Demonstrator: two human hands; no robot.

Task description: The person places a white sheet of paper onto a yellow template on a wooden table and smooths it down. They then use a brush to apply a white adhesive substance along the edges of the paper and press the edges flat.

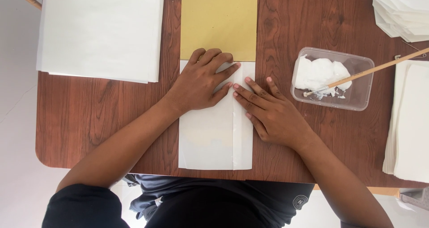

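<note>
While both hands are lying flat on the folded white sheet (210,134) in the middle of the counter (89,107), the person is pressing down a seam that is running from twelve o'clock to six o'clock along the sheet. The left hand (201,82) is spreading its fingers open over the upper part of the sheet, just below the edge of the yellow card (219,24), which is sticking out from under the sheet toward twelve o'clock. The right hand (268,111) is resting with its fingers stretched, the tips touching the seam line beside the left thumb. Neither hand is closing around anything; both palms are only pushing down.

I judge that the step in hand is smoothing the overlapped flap so it is staying flat against the layer under it. The next move seems to call for an even, sliding pressure along the seam toward six o'clock, without shifting the sheet on the card.

At two to three o'clock from the hands, a clear plastic tub (330,78) is holding white paste, and a brush (371,71) is leaning in it. A pile of white paper (100,31) is lying at ten o'clock, and other stacks of sheets (411,120) are lying at the right side.
</note>
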